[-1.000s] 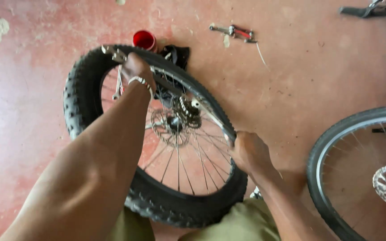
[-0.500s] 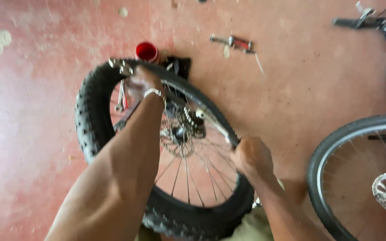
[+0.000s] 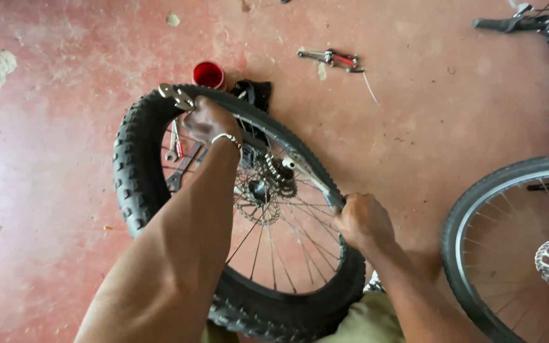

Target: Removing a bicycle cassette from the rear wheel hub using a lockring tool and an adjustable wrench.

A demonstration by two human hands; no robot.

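A bicycle wheel with a knobby black tyre (image 3: 131, 171), spokes, a disc rotor and a cassette at its hub (image 3: 268, 184) stands tilted on the red floor in front of me. My left hand (image 3: 208, 121), with a metal bracelet on the wrist, grips a flat metal tyre lever (image 3: 176, 96) at the wheel's top edge. My right hand (image 3: 363, 219) is closed on the tyre and rim at the wheel's right side. The tyre bead looks lifted off the rim between the two hands.
A red cup (image 3: 209, 74) and a black object (image 3: 253, 94) lie behind the wheel. Wrenches (image 3: 176, 152) show through the spokes. A red-handled tool (image 3: 335, 59) lies farther back. A second wheel (image 3: 516, 241) with disc rotor is at right; bicycle parts (image 3: 541, 22) sit top right.
The view has shifted, so the wheel sits lower and more to the right in frame. Both hands keep their grips on lever and tyre.
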